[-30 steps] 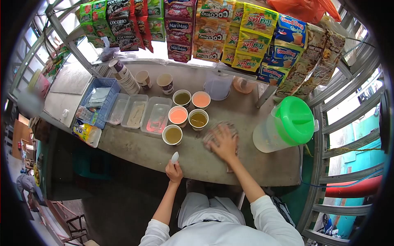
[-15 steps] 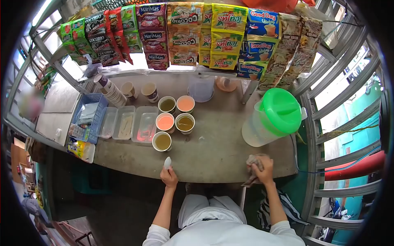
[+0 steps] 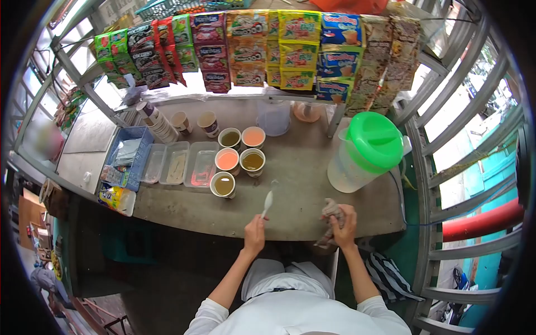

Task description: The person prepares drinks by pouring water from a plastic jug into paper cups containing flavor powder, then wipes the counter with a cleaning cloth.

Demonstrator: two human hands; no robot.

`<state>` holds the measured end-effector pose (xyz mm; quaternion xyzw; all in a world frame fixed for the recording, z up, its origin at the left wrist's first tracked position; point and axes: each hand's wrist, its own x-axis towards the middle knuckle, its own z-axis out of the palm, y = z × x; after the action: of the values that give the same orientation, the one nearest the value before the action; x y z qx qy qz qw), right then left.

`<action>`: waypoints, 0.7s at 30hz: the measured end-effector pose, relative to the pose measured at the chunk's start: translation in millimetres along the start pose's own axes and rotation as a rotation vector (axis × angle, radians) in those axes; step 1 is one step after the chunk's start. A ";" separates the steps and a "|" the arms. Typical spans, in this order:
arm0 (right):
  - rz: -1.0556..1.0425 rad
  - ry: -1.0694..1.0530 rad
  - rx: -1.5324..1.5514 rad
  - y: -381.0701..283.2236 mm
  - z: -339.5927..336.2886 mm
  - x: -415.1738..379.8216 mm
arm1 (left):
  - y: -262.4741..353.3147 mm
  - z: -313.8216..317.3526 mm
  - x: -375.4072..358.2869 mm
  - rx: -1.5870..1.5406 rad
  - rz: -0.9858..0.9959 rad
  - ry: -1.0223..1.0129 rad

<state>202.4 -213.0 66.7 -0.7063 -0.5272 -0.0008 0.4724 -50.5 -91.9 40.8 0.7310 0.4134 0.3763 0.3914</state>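
My left hand (image 3: pixel 254 234) is closed around the handle of a white plastic spoon (image 3: pixel 268 202), its bowl pointing away from me over the table's front part. In my right hand (image 3: pixel 344 223) is a bunched, greyish-brown cloth (image 3: pixel 331 215), held above the table's front edge. Left of the spoon stand several paper cups with drinks: a nearest cup of brownish liquid (image 3: pixel 223 185), a cup of pink drink (image 3: pixel 227 159), a darker brown cup (image 3: pixel 252 161), a second pink cup (image 3: pixel 253 137) and a greenish cup (image 3: pixel 229 139).
A clear pitcher with a green lid (image 3: pixel 375 142) stands at the right. Three plastic containers (image 3: pixel 201 163) and a blue basket (image 3: pixel 146 153) are at the left, with stacked cups (image 3: pixel 159 124) behind. Drink sachets (image 3: pixel 300 50) hang across the back. Metal bars (image 3: pixel 466 207) flank the right side.
My left hand has moved right with the spoon, away from the nearest cup. My right hand has shifted slightly left and away from me with the cloth. The camera view has shifted a little.
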 end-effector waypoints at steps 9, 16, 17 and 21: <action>-0.017 0.253 0.020 -27.1 17.4 5.8 | 56.8 79.0 -14.8 -0.415 -0.196 -0.473; -0.170 0.188 -0.131 -43.2 1.6 -0.6 | 58.4 86.6 -14.6 -0.520 -0.280 -0.625; -0.142 0.206 -0.127 -38.4 0.4 0.2 | 58.8 87.6 -15.1 -0.563 -0.317 -0.656; 0.062 0.262 -0.030 -24.2 -0.2 12.9 | 76.4 78.7 -4.0 -0.788 -0.612 -0.762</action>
<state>190.2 -203.5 89.4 -0.7231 -0.4391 -0.0864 0.5262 40.4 -142.9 75.1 0.4631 0.2658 0.0844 0.8413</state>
